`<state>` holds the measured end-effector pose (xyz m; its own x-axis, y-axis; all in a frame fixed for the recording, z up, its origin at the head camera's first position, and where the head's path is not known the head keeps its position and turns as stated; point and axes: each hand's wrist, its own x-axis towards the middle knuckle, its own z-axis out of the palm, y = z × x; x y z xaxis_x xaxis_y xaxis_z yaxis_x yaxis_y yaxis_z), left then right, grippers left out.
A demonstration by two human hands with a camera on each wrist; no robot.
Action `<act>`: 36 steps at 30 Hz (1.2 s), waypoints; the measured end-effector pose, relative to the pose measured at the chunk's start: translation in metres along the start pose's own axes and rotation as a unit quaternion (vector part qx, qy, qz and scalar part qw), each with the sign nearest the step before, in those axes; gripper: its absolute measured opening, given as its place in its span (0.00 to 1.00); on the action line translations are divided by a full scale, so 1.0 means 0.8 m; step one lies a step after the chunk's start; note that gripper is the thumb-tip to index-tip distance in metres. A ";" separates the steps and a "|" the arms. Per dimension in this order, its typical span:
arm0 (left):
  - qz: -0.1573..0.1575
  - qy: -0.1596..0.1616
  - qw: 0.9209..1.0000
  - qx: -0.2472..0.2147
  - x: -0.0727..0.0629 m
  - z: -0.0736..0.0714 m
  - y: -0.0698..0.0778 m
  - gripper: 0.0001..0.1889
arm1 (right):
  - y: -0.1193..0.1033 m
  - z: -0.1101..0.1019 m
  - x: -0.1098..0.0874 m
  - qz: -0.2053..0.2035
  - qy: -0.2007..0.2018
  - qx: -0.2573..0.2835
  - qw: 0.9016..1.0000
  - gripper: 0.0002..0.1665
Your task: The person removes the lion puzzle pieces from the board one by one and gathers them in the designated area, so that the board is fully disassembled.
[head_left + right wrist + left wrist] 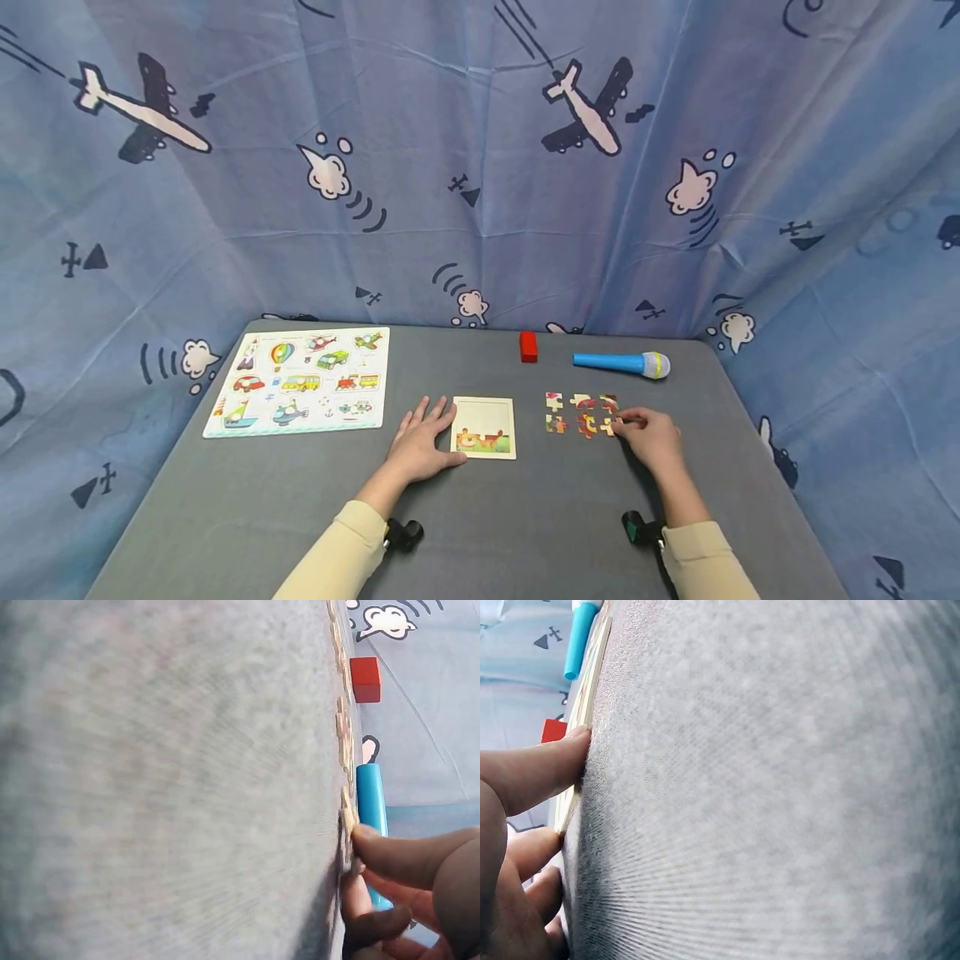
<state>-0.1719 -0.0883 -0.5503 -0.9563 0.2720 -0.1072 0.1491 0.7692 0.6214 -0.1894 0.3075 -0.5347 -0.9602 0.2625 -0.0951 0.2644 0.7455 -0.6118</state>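
A small square puzzle tray [483,408] lies mid-table, its lower part filled with a colourful animal picture and its upper part plain cream. My left hand [422,446] rests at the tray's left side, fingers spread, thumb at the bottom edge and index finger by the left edge. In the left wrist view, thumb and fingertip touch the tray's thin edge [596,679]. To the right, my right hand [654,437] pinches a jigsaw piece [347,814] between thumb and fingers, low over the table. Several loose jigsaw pieces [582,402] lie in two rows beside that hand.
A white board [273,385] with vehicle pictures lies at the table's left. A red block [528,347] sits near the back edge, and a blue toy microphone [611,362] lies right of it. A patterned blue curtain [420,167] hangs behind the grey table [300,500].
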 end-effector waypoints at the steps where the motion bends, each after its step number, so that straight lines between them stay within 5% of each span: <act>1: -0.001 0.000 1.000 0.000 0.000 0.000 0.000 0.46 | 0.000 0.001 0.000 -0.001 0.004 -0.004 1.000 0.19; 11: -0.001 0.000 1.000 0.005 0.000 0.000 -0.001 0.46 | -0.010 -0.001 -0.002 -0.015 0.005 -0.001 1.000 0.20; 19: 0.016 -0.018 0.999 0.022 -0.005 -0.005 0.002 0.46 | -0.057 0.007 -0.016 -0.077 0.045 0.065 0.994 0.22; 36: 0.009 -0.021 0.999 0.032 -0.001 -0.005 0.001 0.47 | -0.144 0.074 -0.057 -0.120 -0.024 0.131 0.984 0.20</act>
<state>-0.1722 -0.0906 -0.5467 -0.9422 0.3086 -0.1302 0.1826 0.7991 0.5728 -0.1816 0.1731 -0.5063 -0.9970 0.0638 0.0440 0.0027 0.5966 -0.8025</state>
